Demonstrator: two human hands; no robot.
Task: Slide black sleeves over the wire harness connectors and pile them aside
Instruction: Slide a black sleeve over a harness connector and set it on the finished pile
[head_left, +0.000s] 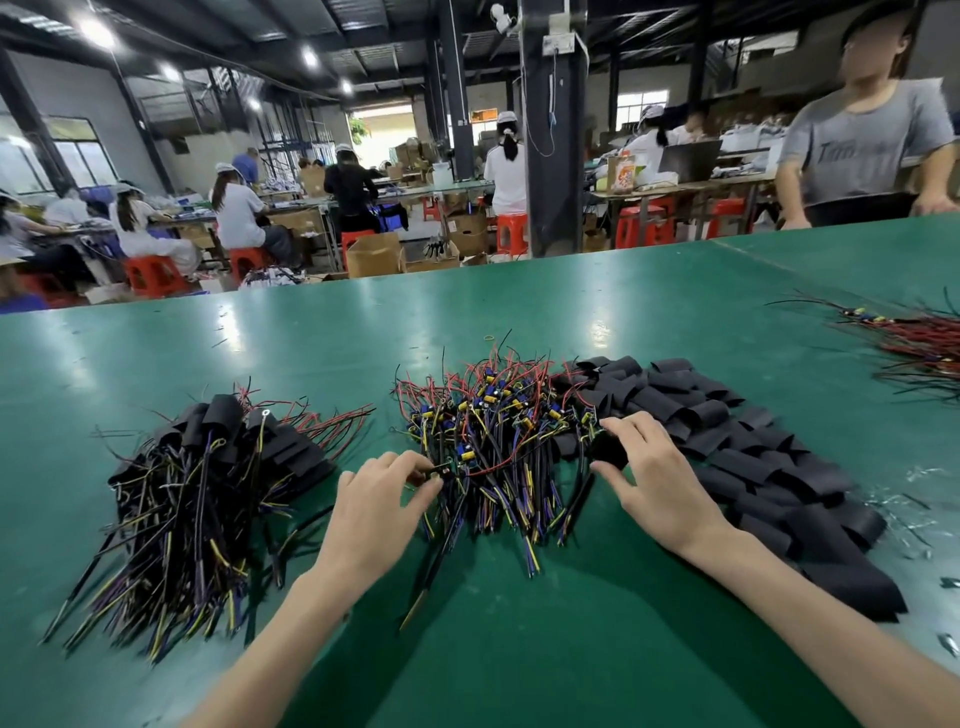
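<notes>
A tangled heap of bare wire harnesses (493, 415) with blue and yellow parts lies in the middle of the green table (311, 338). My left hand (376, 506) pinches one harness (441, 472) at the heap's near left edge. My right hand (657, 475) holds a black sleeve (610, 449) between thumb and fingers, at the heap's right edge. Many loose black sleeves (753, 457) are spread to the right. At the left lies a pile of sleeved harnesses (208, 467).
Another bundle of red and black wires (914, 343) lies at the far right. Small scraps (930, 519) litter the right edge. A person in a grey shirt (862, 150) stands at the table's far side. Other workers sit at benches behind.
</notes>
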